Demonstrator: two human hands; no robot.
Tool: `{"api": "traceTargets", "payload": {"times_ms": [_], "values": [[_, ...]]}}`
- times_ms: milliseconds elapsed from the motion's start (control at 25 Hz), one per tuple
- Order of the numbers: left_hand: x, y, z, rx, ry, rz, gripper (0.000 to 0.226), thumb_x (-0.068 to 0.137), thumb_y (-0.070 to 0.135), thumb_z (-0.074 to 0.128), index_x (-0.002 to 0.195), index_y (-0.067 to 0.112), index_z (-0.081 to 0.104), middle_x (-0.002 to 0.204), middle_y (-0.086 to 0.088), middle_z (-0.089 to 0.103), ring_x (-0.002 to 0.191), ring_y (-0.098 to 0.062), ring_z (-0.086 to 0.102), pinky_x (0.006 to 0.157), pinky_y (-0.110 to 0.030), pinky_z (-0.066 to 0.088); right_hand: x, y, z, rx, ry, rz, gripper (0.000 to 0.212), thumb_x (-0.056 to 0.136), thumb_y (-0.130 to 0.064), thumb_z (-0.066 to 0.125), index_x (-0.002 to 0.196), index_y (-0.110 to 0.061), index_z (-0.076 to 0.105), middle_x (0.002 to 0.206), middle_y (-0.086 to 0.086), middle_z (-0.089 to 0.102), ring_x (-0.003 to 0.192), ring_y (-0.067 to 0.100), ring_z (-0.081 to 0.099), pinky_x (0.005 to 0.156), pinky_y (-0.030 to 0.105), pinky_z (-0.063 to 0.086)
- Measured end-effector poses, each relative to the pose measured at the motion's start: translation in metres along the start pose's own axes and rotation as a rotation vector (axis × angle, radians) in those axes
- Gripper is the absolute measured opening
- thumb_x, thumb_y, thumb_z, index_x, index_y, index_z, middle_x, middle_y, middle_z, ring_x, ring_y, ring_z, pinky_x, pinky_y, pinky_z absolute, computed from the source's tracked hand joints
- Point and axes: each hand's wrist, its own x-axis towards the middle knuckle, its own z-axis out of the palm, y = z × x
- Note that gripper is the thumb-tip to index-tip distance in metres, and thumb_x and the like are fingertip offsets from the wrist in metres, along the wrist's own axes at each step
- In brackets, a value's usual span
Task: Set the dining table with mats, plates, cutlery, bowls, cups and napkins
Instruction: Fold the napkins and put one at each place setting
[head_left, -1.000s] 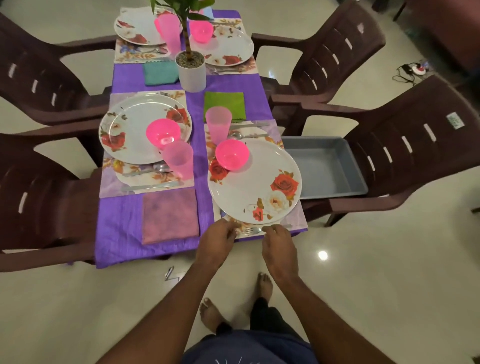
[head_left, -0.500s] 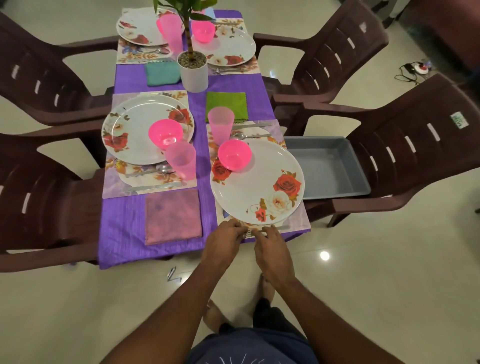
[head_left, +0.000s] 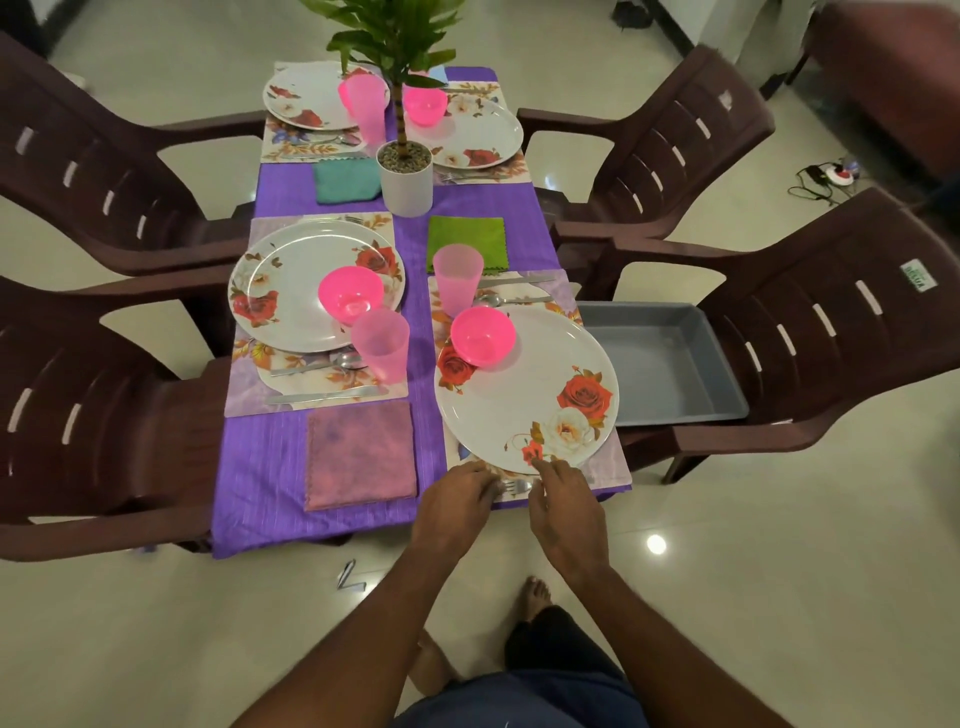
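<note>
Both my forearms reach forward and slightly inward to the near edge of the desk, which is draped in a purple cloth (head_left: 260, 467). My left hand (head_left: 457, 506) rests knuckles-up with its fingers curled down at the handle end of a small silver metal fork (head_left: 515, 487); whether they actually pinch it I cannot tell. My right hand (head_left: 563, 512) lies just beside the fork's tines, fingers loosely bent, the fingertips (head_left: 540, 464) touching the near rim of the round white plate with red roses (head_left: 524, 395). The fork lies between my two hands on the pale floral placemat (head_left: 615, 467), just in front of that plate. A bright pink plastic bowl (head_left: 482, 335) sits on the plate's far left side.
</note>
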Motion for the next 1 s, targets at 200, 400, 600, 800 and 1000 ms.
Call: {"api": "traceTargets", "payload": {"times_ms": [200,400,600,800,1000], "values": [[0.019,-0.015,-0.028,-0.101,0.281,-0.137,0.024,0.103,0.046,0.05,0.101,0.025,0.063,0.096,0.009,0.062,0.091,-0.011,0.056,0.071,-0.032,0.048,0.057,-0.008,-0.009,0.137,0.015,-0.056,0.039,0.099,-0.019,0.055,0.138,-0.016,0.054,0.127,0.005,0.062,0.117,0.024,0.058,0.09,0.045,0.056],[0.05,-0.037,-0.049,-0.09,0.245,-0.338,0.04,0.097,0.016,0.058,0.136,0.014,0.048,0.122,-0.005,0.061,0.109,-0.026,0.063,0.082,-0.038,0.055,0.148,-0.026,-0.008,0.218,-0.068,-0.07,0.054,0.098,-0.023,0.059,0.149,-0.019,0.043,0.134,0.007,0.059,0.122,0.025,0.054,0.104,0.044,0.046],[0.086,-0.047,-0.065,0.026,-0.003,-0.372,0.077,0.086,0.014,0.071,0.151,0.017,0.03,0.143,-0.003,0.052,0.112,-0.028,0.065,0.083,-0.038,0.057,0.214,-0.045,-0.007,0.105,-0.198,-0.14,0.057,0.099,-0.021,0.06,0.152,-0.022,0.041,0.135,0.012,0.058,0.121,0.03,0.056,0.106,0.046,0.047],[0.104,-0.039,-0.063,0.189,-0.111,-0.341,0.076,0.087,0.012,0.071,0.152,0.017,0.031,0.152,-0.004,0.046,0.115,-0.029,0.063,0.088,-0.038,0.055,0.222,-0.046,0.004,0.056,-0.224,-0.151,0.048,0.099,-0.019,0.058,0.146,-0.024,0.049,0.13,0.01,0.058,0.115,0.028,0.059,0.097,0.04,0.053],[0.108,-0.048,-0.059,0.223,-0.116,-0.334,0.069,0.085,0.014,0.072,0.144,0.018,0.037,0.139,-0.003,0.056,0.101,-0.025,0.067,0.081,-0.034,0.057,0.219,-0.046,-0.007,0.073,-0.156,-0.104,0.05,0.097,-0.019,0.062,0.146,-0.025,0.051,0.134,0.009,0.059,0.121,0.027,0.055,0.101,0.043,0.051]]}}
